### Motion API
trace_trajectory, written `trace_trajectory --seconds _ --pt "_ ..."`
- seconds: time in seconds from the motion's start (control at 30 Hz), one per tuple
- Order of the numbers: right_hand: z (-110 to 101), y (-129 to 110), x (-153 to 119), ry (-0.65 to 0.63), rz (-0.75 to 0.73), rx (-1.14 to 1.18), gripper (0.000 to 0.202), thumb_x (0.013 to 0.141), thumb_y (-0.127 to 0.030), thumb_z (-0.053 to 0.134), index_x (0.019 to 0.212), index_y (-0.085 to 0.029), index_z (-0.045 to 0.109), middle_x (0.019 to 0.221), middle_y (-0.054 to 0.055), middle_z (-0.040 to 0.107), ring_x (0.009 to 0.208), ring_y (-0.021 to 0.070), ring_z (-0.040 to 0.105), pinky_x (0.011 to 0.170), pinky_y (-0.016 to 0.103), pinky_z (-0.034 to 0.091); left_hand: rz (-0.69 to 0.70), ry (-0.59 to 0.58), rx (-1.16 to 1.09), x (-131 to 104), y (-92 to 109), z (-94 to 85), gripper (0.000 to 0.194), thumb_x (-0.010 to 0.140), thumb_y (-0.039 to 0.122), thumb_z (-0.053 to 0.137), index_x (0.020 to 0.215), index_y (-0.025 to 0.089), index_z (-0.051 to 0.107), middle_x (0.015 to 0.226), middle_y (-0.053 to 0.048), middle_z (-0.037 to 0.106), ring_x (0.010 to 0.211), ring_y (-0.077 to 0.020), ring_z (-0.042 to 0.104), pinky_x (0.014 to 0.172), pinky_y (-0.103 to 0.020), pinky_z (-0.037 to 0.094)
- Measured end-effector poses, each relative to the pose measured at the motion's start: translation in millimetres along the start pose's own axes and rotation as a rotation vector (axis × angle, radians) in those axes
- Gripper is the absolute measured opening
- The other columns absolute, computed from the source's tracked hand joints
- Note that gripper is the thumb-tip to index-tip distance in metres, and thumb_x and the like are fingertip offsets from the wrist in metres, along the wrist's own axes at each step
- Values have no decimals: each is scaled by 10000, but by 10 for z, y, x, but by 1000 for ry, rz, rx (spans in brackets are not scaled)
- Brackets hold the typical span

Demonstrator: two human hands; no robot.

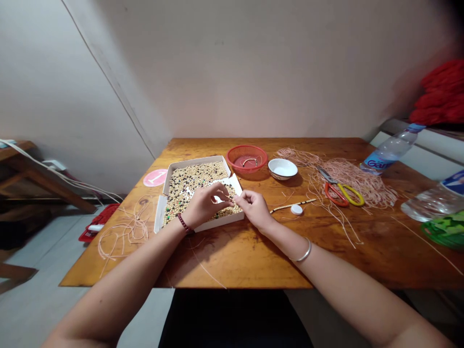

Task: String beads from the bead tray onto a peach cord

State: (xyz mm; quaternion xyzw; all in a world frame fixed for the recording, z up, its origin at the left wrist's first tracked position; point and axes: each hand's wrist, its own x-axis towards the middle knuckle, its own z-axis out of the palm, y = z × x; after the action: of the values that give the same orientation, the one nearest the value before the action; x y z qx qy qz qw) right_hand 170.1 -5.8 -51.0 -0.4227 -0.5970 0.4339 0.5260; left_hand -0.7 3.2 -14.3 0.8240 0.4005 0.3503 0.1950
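A shallow white box (pixel 235 181) full of cream, black and green beads lies on the wooden table. My left hand (pixel 206 204) is over the box's front right part, thumb and fingertips pinched together; what lies between them is too small to make out. Close beside it, at the box's right edge, my right hand (pixel 255 209) is closed, thumb against curled fingers, near the left fingertips. Whatever it grips is too small to tell. A beaded strand (pixel 284 207) extends on the table to the right of my right hand, beside a white cap (pixel 296 210).
Behind are a red basket (pixel 247 159) holding a beaded strand and a white bowl (pixel 282 168). Scissors (pixel 340 187) lie on pink cords (pixel 366 181) at the right, near bottles (pixel 391 149). More loose cord (pixel 126 232) lies at the left, below a pink disc (pixel 155 178).
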Motion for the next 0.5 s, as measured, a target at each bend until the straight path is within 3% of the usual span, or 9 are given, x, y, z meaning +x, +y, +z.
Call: trace_trajectory --seconds 0.5 --pt "-2 41 -10 5 -27 -75 333 772 -408 552 562 -183 424 537 -40 359 524 93 327 493 223 264 -1 -7 26 -7 -13 11 267 777 379 674 920 186 556 763 -7 720 655 -119 675 543 -185 495"
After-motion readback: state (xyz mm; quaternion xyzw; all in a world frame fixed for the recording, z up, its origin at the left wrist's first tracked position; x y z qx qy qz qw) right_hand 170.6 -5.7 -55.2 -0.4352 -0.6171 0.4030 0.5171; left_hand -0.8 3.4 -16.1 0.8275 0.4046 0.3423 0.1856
